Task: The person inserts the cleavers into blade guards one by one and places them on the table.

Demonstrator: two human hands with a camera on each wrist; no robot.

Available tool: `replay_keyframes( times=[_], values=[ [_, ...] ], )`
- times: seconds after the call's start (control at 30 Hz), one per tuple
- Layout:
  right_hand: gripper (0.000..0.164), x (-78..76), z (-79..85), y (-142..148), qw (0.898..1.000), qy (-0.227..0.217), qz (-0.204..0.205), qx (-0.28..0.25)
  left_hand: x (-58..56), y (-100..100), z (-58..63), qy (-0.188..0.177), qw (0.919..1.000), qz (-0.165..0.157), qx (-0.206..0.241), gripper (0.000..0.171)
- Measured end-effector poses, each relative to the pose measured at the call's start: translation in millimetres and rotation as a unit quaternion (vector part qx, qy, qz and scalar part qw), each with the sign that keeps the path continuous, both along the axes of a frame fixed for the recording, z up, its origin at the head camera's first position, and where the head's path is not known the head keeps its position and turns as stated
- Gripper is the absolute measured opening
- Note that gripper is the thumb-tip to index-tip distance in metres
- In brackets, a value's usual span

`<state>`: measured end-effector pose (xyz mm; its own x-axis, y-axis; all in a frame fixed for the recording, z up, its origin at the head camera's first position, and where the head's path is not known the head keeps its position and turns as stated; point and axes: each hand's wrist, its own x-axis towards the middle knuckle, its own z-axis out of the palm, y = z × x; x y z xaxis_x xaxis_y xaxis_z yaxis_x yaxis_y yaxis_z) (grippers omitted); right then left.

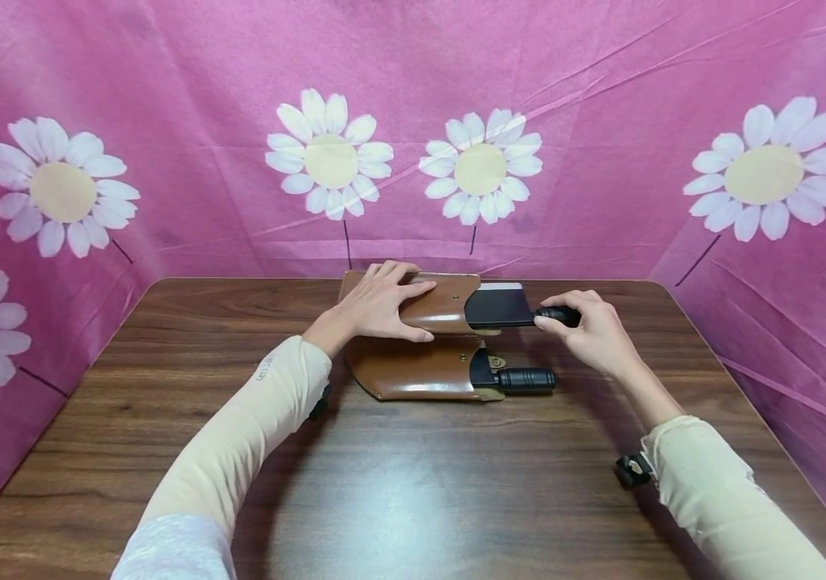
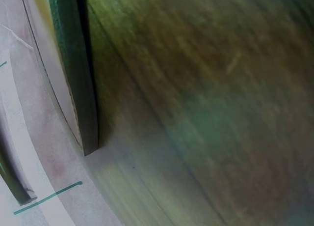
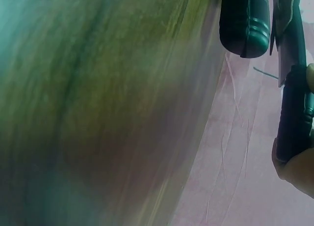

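Two brown leather sheaths lie one behind the other, each with a black-handled cleaver in it. My left hand (image 1: 382, 302) rests on the far sheath (image 1: 449, 310) with fingers spread and thumb near its front edge. The far cleaver (image 1: 501, 306) is partly out of the sheath, part of its dark blade and pale edge showing. My right hand (image 1: 594, 330) grips its black handle (image 3: 294, 118). In front, the near sheath (image 1: 413, 372) holds the second cleaver, whose ribbed handle (image 1: 526, 379) sticks out to the right. In the left wrist view, a sheath's edge (image 2: 81, 88) shows; the left hand does not.
The sheaths lie on a brown wood-grain table (image 1: 398, 483), near its back edge. A pink cloth (image 1: 398, 48) with large daisies hangs behind and at both sides. A snap tab (image 1: 497, 362) shows beside the near sheath's mouth.
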<state>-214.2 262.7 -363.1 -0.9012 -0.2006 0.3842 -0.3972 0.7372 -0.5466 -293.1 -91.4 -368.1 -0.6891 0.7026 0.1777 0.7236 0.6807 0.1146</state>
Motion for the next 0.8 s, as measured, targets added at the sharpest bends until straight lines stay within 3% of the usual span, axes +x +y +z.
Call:
replay_keyframes(
  times=[0.27,0.8],
  values=[
    [0.028,-3.0,-3.5,-5.1,1.000,-0.011,-0.002,0.002,-1.7,-0.1,-3.7,0.001,1.0000,0.004,-0.002,0.097],
    [0.025,-7.2,-6.6,-16.6,0.999,0.028,0.023,-0.006,-1.9,13.2,-0.8,0.000,1.0000,0.004,-0.002,0.095]
  ],
)
